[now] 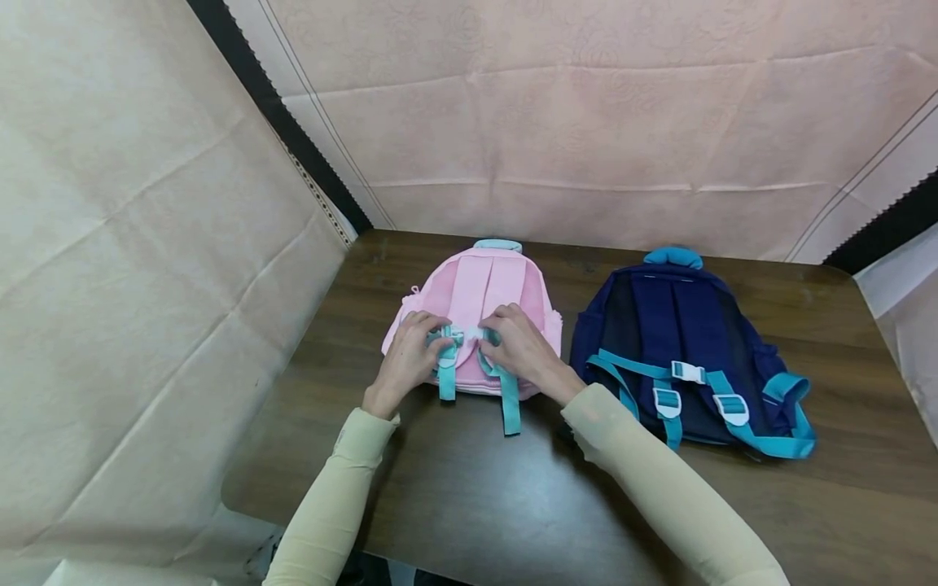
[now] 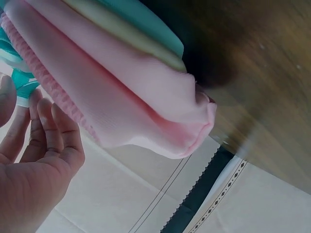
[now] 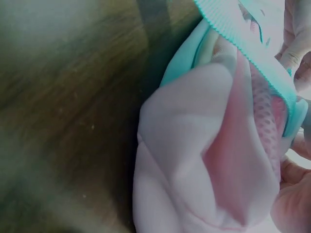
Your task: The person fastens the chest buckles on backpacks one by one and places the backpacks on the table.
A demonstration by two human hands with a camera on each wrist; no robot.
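Note:
A small pink backpack [image 1: 469, 285] lies on the table with its shoulder-strap side up. My left hand [image 1: 412, 354] pinches a teal strap [image 1: 447, 378] at the bag's left side; the left wrist view shows thumb and fingertips around teal webbing [image 2: 23, 85]. On the other side, my right hand [image 1: 523, 350] grips the matching teal strap [image 1: 510, 403]. Pale buckle pieces [image 1: 472, 334] sit between the hands, partly covered by the fingers. In the right wrist view, a ribbed teal strap [image 3: 248, 53] crosses the bag's pink side pocket [image 3: 189, 116].
A navy backpack [image 1: 652, 301] lies to the right, its turquoise straps [image 1: 791, 443] trailing over the front and side. A white buckle [image 1: 688, 372] joins its cross strap. The brown table [image 1: 469, 488] meets pale cloth walls [image 1: 557, 122] at the back and left.

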